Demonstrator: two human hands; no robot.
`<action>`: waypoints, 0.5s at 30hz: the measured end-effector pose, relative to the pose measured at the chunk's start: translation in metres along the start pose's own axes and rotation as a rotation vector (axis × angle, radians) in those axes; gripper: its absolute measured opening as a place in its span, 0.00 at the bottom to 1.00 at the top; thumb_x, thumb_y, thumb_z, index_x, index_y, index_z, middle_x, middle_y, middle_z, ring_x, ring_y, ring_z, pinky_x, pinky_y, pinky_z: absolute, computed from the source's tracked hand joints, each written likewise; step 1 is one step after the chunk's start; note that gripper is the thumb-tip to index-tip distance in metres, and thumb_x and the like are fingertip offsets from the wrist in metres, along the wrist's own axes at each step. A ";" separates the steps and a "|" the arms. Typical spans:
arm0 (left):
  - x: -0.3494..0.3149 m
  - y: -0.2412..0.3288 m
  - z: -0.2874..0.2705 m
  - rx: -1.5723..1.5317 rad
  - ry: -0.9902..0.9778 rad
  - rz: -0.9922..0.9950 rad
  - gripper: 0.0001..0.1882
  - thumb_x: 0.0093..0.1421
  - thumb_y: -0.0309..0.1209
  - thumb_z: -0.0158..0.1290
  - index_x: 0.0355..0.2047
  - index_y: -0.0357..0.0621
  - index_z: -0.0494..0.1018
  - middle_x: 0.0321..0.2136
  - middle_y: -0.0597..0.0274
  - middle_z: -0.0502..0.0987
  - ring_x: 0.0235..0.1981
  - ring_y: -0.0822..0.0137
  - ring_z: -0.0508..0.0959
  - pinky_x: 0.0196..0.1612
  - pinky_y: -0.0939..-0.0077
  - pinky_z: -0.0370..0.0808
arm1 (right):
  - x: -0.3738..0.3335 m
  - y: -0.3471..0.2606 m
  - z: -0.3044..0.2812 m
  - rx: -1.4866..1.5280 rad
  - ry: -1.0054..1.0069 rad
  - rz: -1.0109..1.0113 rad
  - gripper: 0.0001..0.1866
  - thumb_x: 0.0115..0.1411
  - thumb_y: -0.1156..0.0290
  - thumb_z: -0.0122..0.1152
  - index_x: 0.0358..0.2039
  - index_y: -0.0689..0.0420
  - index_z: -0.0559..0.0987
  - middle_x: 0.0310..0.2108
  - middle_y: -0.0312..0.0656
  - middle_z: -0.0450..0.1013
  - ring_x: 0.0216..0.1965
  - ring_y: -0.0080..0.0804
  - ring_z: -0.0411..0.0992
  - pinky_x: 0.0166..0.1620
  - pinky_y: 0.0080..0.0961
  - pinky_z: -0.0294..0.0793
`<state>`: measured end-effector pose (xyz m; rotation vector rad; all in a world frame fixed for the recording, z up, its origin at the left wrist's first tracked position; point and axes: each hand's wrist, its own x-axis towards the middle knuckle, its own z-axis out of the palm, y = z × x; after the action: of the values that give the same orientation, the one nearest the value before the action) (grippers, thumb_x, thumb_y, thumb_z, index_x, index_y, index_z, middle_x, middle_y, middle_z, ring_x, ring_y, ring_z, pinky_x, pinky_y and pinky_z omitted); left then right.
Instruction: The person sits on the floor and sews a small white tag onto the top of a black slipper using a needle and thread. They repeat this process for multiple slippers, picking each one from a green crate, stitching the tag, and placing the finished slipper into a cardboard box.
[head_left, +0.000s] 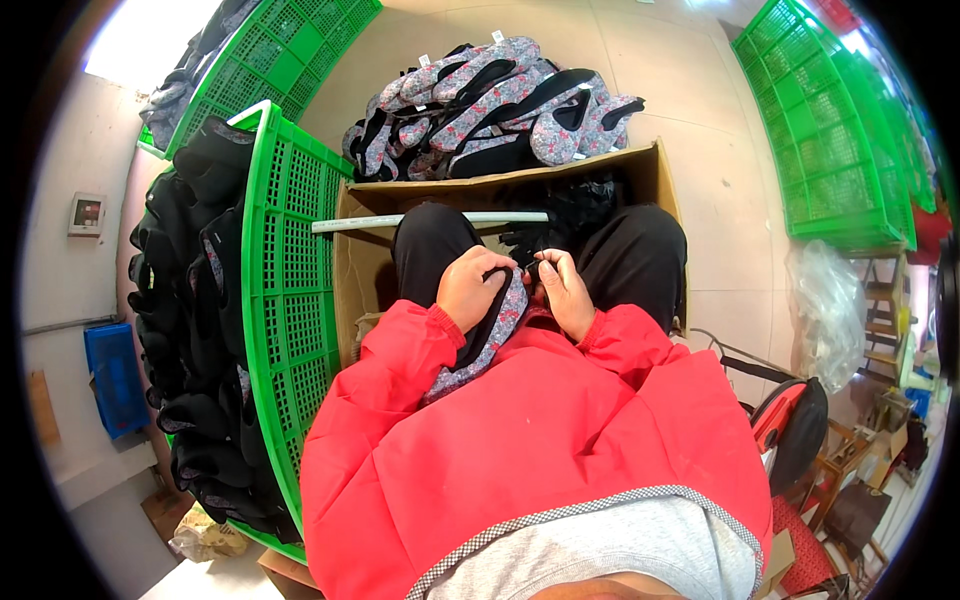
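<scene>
Over my lap lies a curved padded fabric piece (pixel 508 322), grey with a red floral print on one side and black on the other. My left hand (pixel 474 288) is closed on its upper end, thumb and fingers pinching the edge. Close by on the right, my right hand (pixel 564 294) pinches something small and dark at the piece's tip; the fingers hide most of it. Beyond my hands, a bundle of black strap-like pieces (pixel 572 215) sits in an open cardboard box (pixel 640 172) between my knees.
A pile of similar floral pieces (pixel 500 105) lies on the floor past the box. At my left stands a green crate (pixel 293 260) filled with black pieces (pixel 190 300). A pale bar (pixel 430 221) crosses the box. Another green crate (pixel 820 130) and a clear plastic bag (pixel 828 310) are at right.
</scene>
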<state>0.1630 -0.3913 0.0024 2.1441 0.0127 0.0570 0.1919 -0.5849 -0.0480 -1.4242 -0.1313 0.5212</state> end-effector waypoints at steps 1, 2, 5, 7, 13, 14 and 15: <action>-0.001 0.000 0.001 -0.012 0.014 -0.015 0.10 0.52 0.19 0.57 0.35 0.43 0.81 0.31 0.58 0.77 0.36 0.57 0.79 0.41 0.69 0.75 | -0.002 -0.005 0.000 -0.071 -0.010 -0.040 0.21 0.72 0.56 0.49 0.52 0.61 0.65 0.35 0.39 0.74 0.33 0.20 0.70 0.38 0.18 0.70; -0.001 0.000 0.001 -0.024 0.027 -0.030 0.10 0.53 0.20 0.56 0.35 0.43 0.81 0.31 0.57 0.77 0.36 0.56 0.79 0.41 0.69 0.75 | -0.005 -0.012 0.002 -0.096 -0.029 -0.039 0.21 0.72 0.55 0.47 0.51 0.62 0.65 0.34 0.40 0.73 0.33 0.21 0.71 0.39 0.20 0.70; -0.002 0.000 0.003 -0.054 0.057 -0.054 0.09 0.54 0.20 0.56 0.35 0.42 0.80 0.31 0.57 0.77 0.36 0.55 0.79 0.41 0.69 0.75 | -0.011 -0.026 0.007 -0.144 -0.062 -0.122 0.22 0.72 0.54 0.47 0.52 0.62 0.65 0.34 0.41 0.73 0.35 0.24 0.72 0.41 0.22 0.72; -0.003 -0.002 0.004 -0.072 0.070 -0.051 0.09 0.54 0.19 0.55 0.35 0.41 0.80 0.31 0.58 0.77 0.35 0.59 0.78 0.40 0.71 0.75 | -0.011 -0.022 0.007 -0.140 -0.061 -0.102 0.20 0.71 0.57 0.50 0.51 0.62 0.66 0.36 0.43 0.74 0.38 0.27 0.74 0.44 0.24 0.72; -0.004 -0.012 0.008 -0.115 0.088 -0.055 0.09 0.53 0.17 0.54 0.34 0.39 0.79 0.30 0.58 0.77 0.33 0.63 0.78 0.38 0.74 0.75 | -0.011 -0.027 0.013 -0.256 -0.081 -0.163 0.16 0.65 0.68 0.61 0.49 0.61 0.72 0.42 0.41 0.76 0.44 0.27 0.73 0.49 0.24 0.72; -0.003 -0.011 0.008 -0.128 0.086 -0.067 0.09 0.53 0.18 0.54 0.34 0.40 0.79 0.31 0.57 0.77 0.34 0.59 0.79 0.39 0.71 0.75 | -0.010 -0.025 0.014 -0.245 -0.075 -0.171 0.15 0.63 0.69 0.63 0.47 0.61 0.73 0.41 0.41 0.76 0.42 0.29 0.74 0.47 0.25 0.73; -0.003 -0.010 0.008 -0.142 0.085 -0.079 0.08 0.53 0.20 0.55 0.33 0.41 0.79 0.31 0.56 0.77 0.35 0.55 0.79 0.39 0.69 0.76 | -0.009 -0.023 0.014 -0.234 -0.069 -0.179 0.15 0.62 0.69 0.64 0.46 0.60 0.74 0.40 0.42 0.76 0.41 0.31 0.75 0.46 0.26 0.73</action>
<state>0.1606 -0.3925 -0.0104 1.9964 0.1391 0.0997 0.1845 -0.5775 -0.0213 -1.6044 -0.3822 0.4168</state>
